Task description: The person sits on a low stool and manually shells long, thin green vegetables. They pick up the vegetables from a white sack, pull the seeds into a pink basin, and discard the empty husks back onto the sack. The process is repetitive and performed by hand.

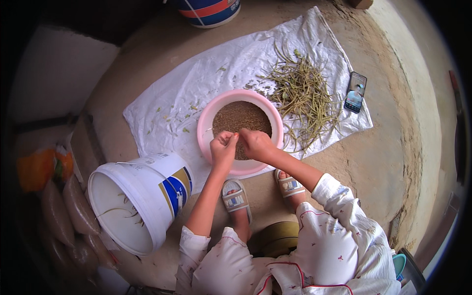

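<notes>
Over the near part of a pink plastic basin point(203, 121), my left hand point(224, 143) and my right hand point(257, 143) are close together with fingertips pinched. Whatever may be between the fingers is too small or hidden to tell. Small brown seeds or grains point(241, 114) cover the basin's bottom. To the right of the basin lies a heap of long thin green-brown bean pods point(304, 97) on a white woven plastic sheet point(177, 92). Small green and dark scraps are scattered on the sheet beyond and to the left of the basin.
A white plastic bucket point(147, 199) lies on its side at the left with a few pods inside. A phone point(355, 92) rests at the sheet's right edge. Another bucket point(210, 13) stands at the far side. Filled clear bags point(77, 206) are stacked at the left. My sandalled feet flank the basin's near side.
</notes>
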